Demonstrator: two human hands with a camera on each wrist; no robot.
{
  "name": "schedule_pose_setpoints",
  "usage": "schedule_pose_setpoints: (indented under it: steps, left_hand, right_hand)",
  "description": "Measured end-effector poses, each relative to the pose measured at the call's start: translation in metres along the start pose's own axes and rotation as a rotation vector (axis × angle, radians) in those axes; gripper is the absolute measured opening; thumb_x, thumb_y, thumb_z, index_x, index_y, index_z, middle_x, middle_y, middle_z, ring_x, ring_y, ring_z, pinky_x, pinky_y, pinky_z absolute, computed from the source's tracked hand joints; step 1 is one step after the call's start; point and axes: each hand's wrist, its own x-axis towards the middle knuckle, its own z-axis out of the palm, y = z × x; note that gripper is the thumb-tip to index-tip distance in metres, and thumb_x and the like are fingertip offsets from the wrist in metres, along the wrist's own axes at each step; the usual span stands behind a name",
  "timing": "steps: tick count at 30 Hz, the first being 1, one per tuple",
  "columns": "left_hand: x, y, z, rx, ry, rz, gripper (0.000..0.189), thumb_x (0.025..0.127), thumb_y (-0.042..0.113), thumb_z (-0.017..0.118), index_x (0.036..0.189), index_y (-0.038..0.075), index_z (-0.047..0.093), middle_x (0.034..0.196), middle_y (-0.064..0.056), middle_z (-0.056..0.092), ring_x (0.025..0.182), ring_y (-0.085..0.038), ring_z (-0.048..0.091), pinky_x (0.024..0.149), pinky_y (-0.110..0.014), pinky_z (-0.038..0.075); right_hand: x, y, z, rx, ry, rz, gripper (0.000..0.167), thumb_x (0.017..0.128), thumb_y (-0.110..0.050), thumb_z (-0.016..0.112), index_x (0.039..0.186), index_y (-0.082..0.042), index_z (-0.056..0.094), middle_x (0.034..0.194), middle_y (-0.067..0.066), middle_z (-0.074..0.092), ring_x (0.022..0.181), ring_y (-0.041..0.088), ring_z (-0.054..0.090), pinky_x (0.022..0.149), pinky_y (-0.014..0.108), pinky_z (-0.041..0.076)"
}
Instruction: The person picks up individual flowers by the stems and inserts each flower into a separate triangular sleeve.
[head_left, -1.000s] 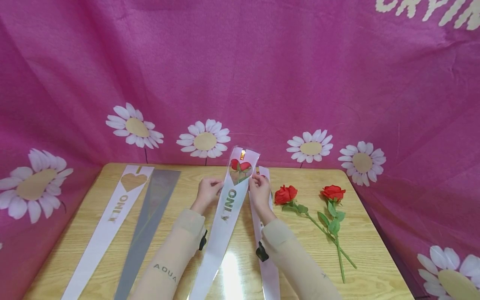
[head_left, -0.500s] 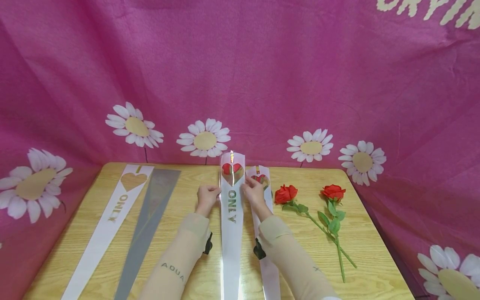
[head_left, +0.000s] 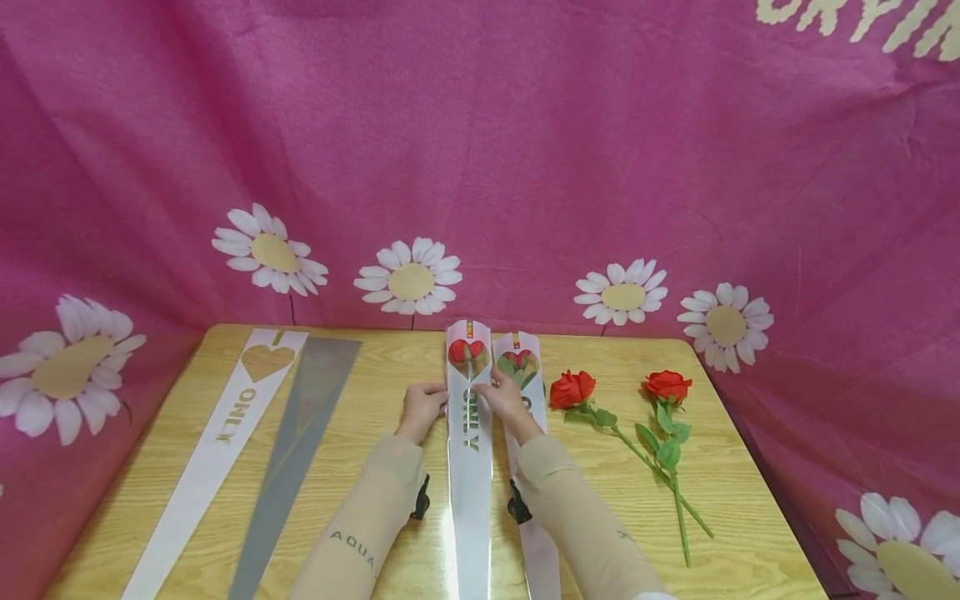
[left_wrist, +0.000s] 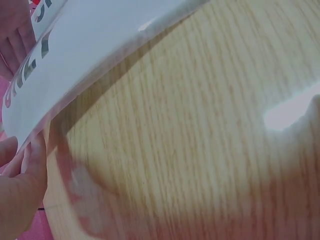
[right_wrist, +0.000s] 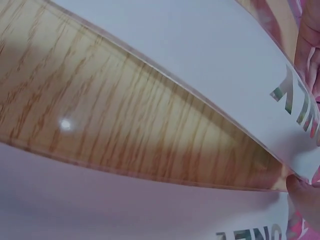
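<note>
The middle sleeve [head_left: 471,500] is held upright to the body line at the centre of the table [head_left: 742,500], a rose [head_left: 467,352] visible behind its heart window. Its left edge is pinched between thumb and fingers of the left hand [head_left: 423,408]; at its right edge the right hand [head_left: 506,398] is applied, but whether it is clamped there cannot be told. With both edges attended at the same level, the sleeve is presumably being steadied and squared. Right sleeve [head_left: 542,554] is laid just beside, partly covered by the right hand and forearm; red and green are seen through its window, so a rose is likely inside. Near rose [head_left: 572,389] and far rose [head_left: 667,385] are laid to the right, stems crossed, probably set within easy reach. White sleeve [head_left: 204,475] and grey sleeve [head_left: 295,450] are laid flat at left, apparently as a separate stock. By the left wrist view, a shadow is added under the sleeve's edge, so that edge is judged to be raised off the wood. By the right wrist view, a wedge of bare wood is shown between the two neighbouring sleeves, and the right thumb [right_wrist: 302,195] at the edge; its fingers are hidden. Loose roses are shown only from the head.
</note>
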Motion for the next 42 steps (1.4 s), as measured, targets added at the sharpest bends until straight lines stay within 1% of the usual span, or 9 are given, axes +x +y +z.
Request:
schedule_pose_setpoints:
  steps: [5, 12, 18, 22, 26, 33, 37, 39, 42]
  left_hand:
    - [0.031, -0.051, 0.000, -0.003, 0.000, -0.083, 0.024, 0.077, 0.011, 0.069, 0.098, -0.001, 0.068, 0.084, -0.011, 0.068, 0.069, -0.018, 0.067, 0.060, -0.027, 0.055]
    - [0.076, -0.132, -0.002, 0.002, -0.022, -0.148, 0.032, 0.075, 0.016, 0.072, 0.103, 0.003, 0.067, 0.094, -0.013, 0.067, 0.077, -0.020, 0.067, 0.066, -0.030, 0.055]
    - [0.085, -0.151, -0.002, -0.044, -0.061, -0.145, 0.037, 0.073, 0.017, 0.074, 0.106, 0.002, 0.066, 0.096, -0.013, 0.067, 0.081, -0.021, 0.067, 0.069, -0.030, 0.055]
    - [0.064, -0.118, -0.002, -0.032, -0.064, -0.154, 0.035, 0.075, 0.016, 0.072, 0.105, 0.000, 0.065, 0.094, -0.012, 0.067, 0.080, -0.019, 0.067, 0.068, -0.029, 0.055]
    - [0.023, -0.047, 0.000, 0.009, -0.058, -0.165, 0.028, 0.078, 0.011, 0.068, 0.103, -0.001, 0.065, 0.091, -0.011, 0.067, 0.079, -0.017, 0.066, 0.069, -0.028, 0.055]
    - [0.035, -0.069, -0.004, 0.058, -0.051, -0.106, 0.031, 0.076, 0.018, 0.070, 0.103, 0.002, 0.067, 0.089, -0.010, 0.067, 0.073, -0.017, 0.066, 0.064, -0.027, 0.055]
    - [-0.022, 0.025, -0.010, 0.181, -0.025, 0.009, 0.023, 0.081, 0.012, 0.060, 0.098, -0.002, 0.067, 0.079, -0.009, 0.067, 0.064, -0.016, 0.062, 0.058, -0.026, 0.051]
    - [-0.054, 0.085, -0.012, 0.306, 0.042, -0.016, 0.019, 0.083, 0.015, 0.059, 0.093, 0.003, 0.069, 0.076, -0.006, 0.067, 0.067, -0.016, 0.061, 0.061, -0.031, 0.050]
    - [-0.090, 0.150, -0.014, 0.444, 0.167, -0.067, 0.017, 0.084, 0.016, 0.057, 0.090, 0.006, 0.069, 0.078, -0.005, 0.067, 0.072, -0.019, 0.061, 0.066, -0.036, 0.047]
  right_hand:
    - [-0.037, -0.048, -0.006, 0.002, -0.067, 0.085, 0.071, 0.085, -0.017, 0.058, 0.140, 0.008, 0.021, 0.144, 0.025, 0.025, 0.131, 0.038, 0.027, 0.108, 0.044, 0.024]
    - [-0.043, -0.051, -0.007, -0.016, -0.111, 0.085, 0.074, 0.085, -0.016, 0.058, 0.142, 0.007, 0.016, 0.146, 0.023, 0.021, 0.135, 0.033, 0.019, 0.110, 0.042, 0.017]
    - [-0.045, -0.049, -0.006, -0.011, -0.120, 0.078, 0.077, 0.085, -0.016, 0.059, 0.142, 0.006, 0.012, 0.147, 0.022, 0.019, 0.136, 0.032, 0.017, 0.111, 0.041, 0.015]
    - [-0.045, -0.046, -0.005, -0.015, -0.115, 0.097, 0.078, 0.086, -0.018, 0.059, 0.143, 0.005, 0.011, 0.148, 0.022, 0.016, 0.136, 0.033, 0.015, 0.111, 0.041, 0.015]
    - [-0.046, -0.047, -0.004, -0.009, -0.114, 0.112, 0.078, 0.086, -0.019, 0.058, 0.143, 0.004, 0.010, 0.148, 0.021, 0.015, 0.137, 0.032, 0.014, 0.111, 0.041, 0.014]
    - [-0.048, -0.046, 0.003, -0.035, -0.014, -0.024, 0.071, 0.080, -0.008, 0.060, 0.140, 0.007, 0.024, 0.142, 0.027, 0.028, 0.131, 0.038, 0.026, 0.109, 0.045, 0.020]
    - [-0.051, -0.046, 0.012, -0.068, 0.164, -0.129, 0.060, 0.076, -0.001, 0.058, 0.131, 0.009, 0.037, 0.130, 0.028, 0.043, 0.120, 0.039, 0.041, 0.103, 0.046, 0.032]
    - [-0.054, -0.047, 0.017, -0.060, 0.267, -0.152, 0.049, 0.077, 0.001, 0.055, 0.124, 0.010, 0.046, 0.120, 0.026, 0.050, 0.111, 0.036, 0.049, 0.096, 0.044, 0.040]
    - [-0.057, -0.052, 0.026, -0.005, 0.375, -0.189, 0.028, 0.078, 0.006, 0.051, 0.105, 0.010, 0.058, 0.098, 0.020, 0.059, 0.090, 0.029, 0.056, 0.081, 0.037, 0.048]
